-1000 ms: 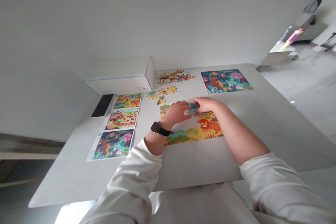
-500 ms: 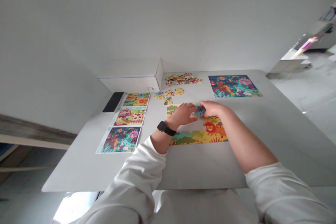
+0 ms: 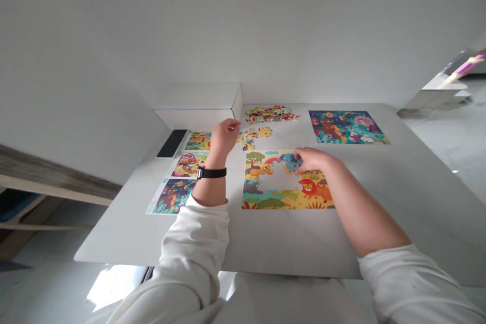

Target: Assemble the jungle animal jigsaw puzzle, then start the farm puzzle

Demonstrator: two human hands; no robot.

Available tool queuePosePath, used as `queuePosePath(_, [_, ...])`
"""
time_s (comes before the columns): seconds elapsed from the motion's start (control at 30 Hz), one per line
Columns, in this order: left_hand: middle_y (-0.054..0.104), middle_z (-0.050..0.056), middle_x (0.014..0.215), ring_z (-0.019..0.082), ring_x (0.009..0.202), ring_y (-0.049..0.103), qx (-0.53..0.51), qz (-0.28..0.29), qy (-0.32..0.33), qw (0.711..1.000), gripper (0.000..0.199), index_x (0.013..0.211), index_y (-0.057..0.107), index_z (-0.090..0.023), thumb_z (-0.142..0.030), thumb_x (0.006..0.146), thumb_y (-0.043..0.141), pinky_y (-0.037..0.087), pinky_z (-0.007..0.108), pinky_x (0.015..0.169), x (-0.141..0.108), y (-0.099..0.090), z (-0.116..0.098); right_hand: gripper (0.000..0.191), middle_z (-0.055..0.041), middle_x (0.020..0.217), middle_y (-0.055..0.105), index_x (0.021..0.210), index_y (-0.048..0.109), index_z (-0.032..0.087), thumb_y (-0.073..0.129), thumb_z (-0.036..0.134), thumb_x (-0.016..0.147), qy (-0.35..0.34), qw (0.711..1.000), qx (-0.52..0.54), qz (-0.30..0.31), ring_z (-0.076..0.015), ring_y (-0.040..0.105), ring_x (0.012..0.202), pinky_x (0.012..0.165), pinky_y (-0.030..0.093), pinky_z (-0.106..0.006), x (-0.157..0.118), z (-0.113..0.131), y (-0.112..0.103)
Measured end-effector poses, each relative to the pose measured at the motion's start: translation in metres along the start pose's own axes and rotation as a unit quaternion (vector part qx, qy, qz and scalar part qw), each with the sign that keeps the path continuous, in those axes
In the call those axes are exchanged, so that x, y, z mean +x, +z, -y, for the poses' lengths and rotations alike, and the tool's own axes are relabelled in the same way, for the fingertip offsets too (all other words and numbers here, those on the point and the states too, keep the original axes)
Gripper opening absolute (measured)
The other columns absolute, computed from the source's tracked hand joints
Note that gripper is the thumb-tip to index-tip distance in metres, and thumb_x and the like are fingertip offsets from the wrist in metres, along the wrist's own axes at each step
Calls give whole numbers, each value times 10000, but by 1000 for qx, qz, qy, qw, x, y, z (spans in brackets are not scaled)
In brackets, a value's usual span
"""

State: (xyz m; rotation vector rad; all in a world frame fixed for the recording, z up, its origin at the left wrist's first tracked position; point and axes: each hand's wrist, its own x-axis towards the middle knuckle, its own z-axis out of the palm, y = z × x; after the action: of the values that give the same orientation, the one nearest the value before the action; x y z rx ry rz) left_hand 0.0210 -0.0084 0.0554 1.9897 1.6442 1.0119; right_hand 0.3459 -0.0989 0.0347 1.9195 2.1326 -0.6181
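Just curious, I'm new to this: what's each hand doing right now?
Left hand: raised, half closed; can't tell if it holds anything.
Right hand: fingers on a blue puzzle piece; grip unclear.

1 L hand (image 3: 225, 136) & 1 R hand (image 3: 310, 160) are working near 1 part-done jigsaw (image 3: 273, 201), 2 piles of loose pcs (image 3: 270, 114), 3 pic sheets (image 3: 189, 164), 1 phone (image 3: 172, 143), 1 box (image 3: 197, 97), 1 watch (image 3: 211, 173).

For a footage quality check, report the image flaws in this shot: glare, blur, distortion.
Head view: the left hand looks slightly soft; a bright patch below the table is blown out; the table has slanted, stretched edges, as from a wide-angle lens.
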Motion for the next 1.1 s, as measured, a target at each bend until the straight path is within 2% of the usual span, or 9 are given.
queuePosePath(0.07, [828,52,1053,191,914,756,-6,-91,-41,995,268,1206,763,-212,-215,979,621,583,303,892,2,-3,3,601,-112,1250,783,1271,738,239,993,409,755,-9,1000,12,-3,-299,759,1048,839,548,-333,2,-5,2])
queuePosePath(0.13, [814,40,1047,180,888,743,-19,-119,-55,991,313,1266,733,-223,-210,969,632,574,292,866,3,-2,3,540,-97,1222,793,1252,748,245,969,385,780,-16,999,28,-6,-291,760,1036,835,546,-330,3,-8,3])
queuePosePath(0.33, [813,35,1047,187,871,731,-9,-77,-44,996,302,1229,750,-238,-207,942,662,553,297,840,2,5,8,470,-84,1170,802,1198,755,253,956,365,789,-21,999,37,-3,-284,756,1001,810,536,-328,3,-8,2])
queuePosePath(0.5, [829,61,1103,213,922,746,55,-45,-33,997,250,1173,780,-230,-211,970,636,562,330,920,3,5,26,461,-93,1173,789,1209,730,243,943,360,817,-5,1000,27,1,-268,747,977,754,512,-312,1,-5,2])
queuePosePath(0.6, [830,90,1163,242,1030,756,101,-23,-34,994,270,1162,793,-213,-174,971,606,563,351,991,4,7,39,427,-87,1165,785,1193,720,246,925,359,836,-1,1000,29,1,-256,743,975,751,507,-302,1,-6,2])
queuePosePath(0.7, [819,115,1248,268,1158,749,140,0,-30,990,307,1213,802,-197,-176,968,619,558,361,1050,2,9,49,415,-88,1165,782,1179,714,243,921,354,837,-3,1000,27,-1,-255,741,981,758,507,-303,0,-7,2])
queuePosePath(0.87, [765,132,1400,308,1299,711,192,63,-7,979,372,1331,803,-230,-274,992,655,540,397,1151,-3,14,57,404,-84,1153,783,1148,710,244,926,353,823,-8,1000,29,-6,-254,740,970,759,507,-305,0,-7,2])
queuePosePath(1.0, [727,122,1484,306,1374,678,207,104,21,972,521,1459,767,-266,-153,1013,521,515,419,1205,-6,18,59,406,-86,1159,786,1141,710,244,928,355,818,-11,999,36,-10,-253,741,971,769,511,-305,0,-8,3])
queuePosePath(1.1, [714,128,1510,320,1413,651,221,125,17,967,567,1454,776,-263,-105,995,482,513,444,1216,-7,22,61,412,-82,1148,788,1134,715,249,935,361,804,-11,999,39,-12,-258,745,979,786,521,-307,2,-10,5])
